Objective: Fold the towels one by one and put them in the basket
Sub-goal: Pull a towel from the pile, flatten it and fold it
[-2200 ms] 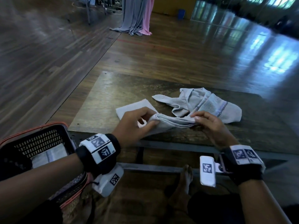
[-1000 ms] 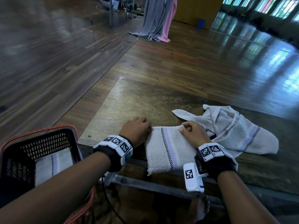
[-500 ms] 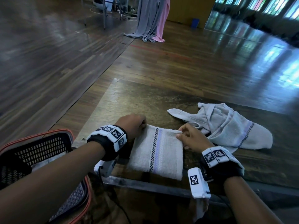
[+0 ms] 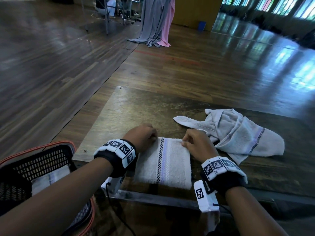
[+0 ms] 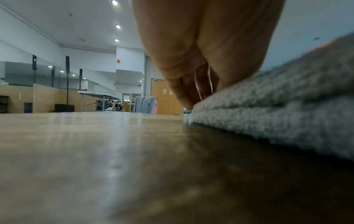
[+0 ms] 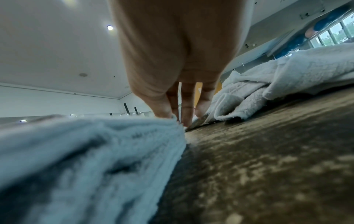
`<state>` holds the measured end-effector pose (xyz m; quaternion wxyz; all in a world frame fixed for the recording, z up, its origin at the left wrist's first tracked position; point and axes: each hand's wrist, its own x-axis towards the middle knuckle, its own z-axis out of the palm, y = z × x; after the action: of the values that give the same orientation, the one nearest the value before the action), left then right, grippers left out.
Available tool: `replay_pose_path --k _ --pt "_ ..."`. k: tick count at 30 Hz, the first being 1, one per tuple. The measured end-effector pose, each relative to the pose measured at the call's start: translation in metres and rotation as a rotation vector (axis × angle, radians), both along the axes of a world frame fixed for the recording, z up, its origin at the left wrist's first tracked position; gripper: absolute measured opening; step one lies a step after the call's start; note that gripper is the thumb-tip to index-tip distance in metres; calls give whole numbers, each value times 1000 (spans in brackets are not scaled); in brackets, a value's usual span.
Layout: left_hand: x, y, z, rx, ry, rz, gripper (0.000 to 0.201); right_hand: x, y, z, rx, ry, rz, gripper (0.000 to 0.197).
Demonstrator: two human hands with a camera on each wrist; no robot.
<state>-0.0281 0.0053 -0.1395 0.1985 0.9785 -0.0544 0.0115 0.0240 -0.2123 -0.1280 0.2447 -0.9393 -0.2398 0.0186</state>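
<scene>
A folded white towel (image 4: pixel 164 163) with a checkered stripe lies flat at the near edge of the wooden table (image 4: pixel 136 109). My left hand (image 4: pixel 144 135) holds its far left corner, fingers (image 5: pixel 186 94) curled down onto the towel (image 5: pixel 277 106) edge. My right hand (image 4: pixel 196 142) pinches the far right corner, thumb and fingers (image 6: pixel 186 109) closed on the towel (image 6: pixel 86 151). A crumpled towel (image 4: pixel 238 132) lies to the right, also seen as the crumpled towel (image 6: pixel 277 78) in the right wrist view. The black basket (image 4: pixel 34 166) with an orange rim stands lower left, a folded towel (image 4: pixel 47 180) inside.
The table's metal front rail (image 4: pixel 162 198) runs just below the folded towel. Wooden floor surrounds the table. Grey and pink cloths (image 4: pixel 156 21) hang far back, beside a distant table frame (image 4: pixel 105 16).
The towel was bunched between my hands, then got folded flat into a rectangle. Since half a second ago both hands stay at its far corners with little movement.
</scene>
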Motion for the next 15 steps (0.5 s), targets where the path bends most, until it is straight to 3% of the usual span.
replay_pose_path --k 7,10,13,15 --pt "1 -2 0 -95 -10 111 4 -1 0 -2 23 -23 -6 14" --pt "-3 -4 1 -31 -46 147 10 -8 4 -1 -78 -58 -3 12" --pt "-12 -11 1 59 -159 93 16 -17 9 1 -205 -163 -45 18" --pt "-23 -24 -1 57 -149 62 19 -26 13 2 -295 -196 -66 24"
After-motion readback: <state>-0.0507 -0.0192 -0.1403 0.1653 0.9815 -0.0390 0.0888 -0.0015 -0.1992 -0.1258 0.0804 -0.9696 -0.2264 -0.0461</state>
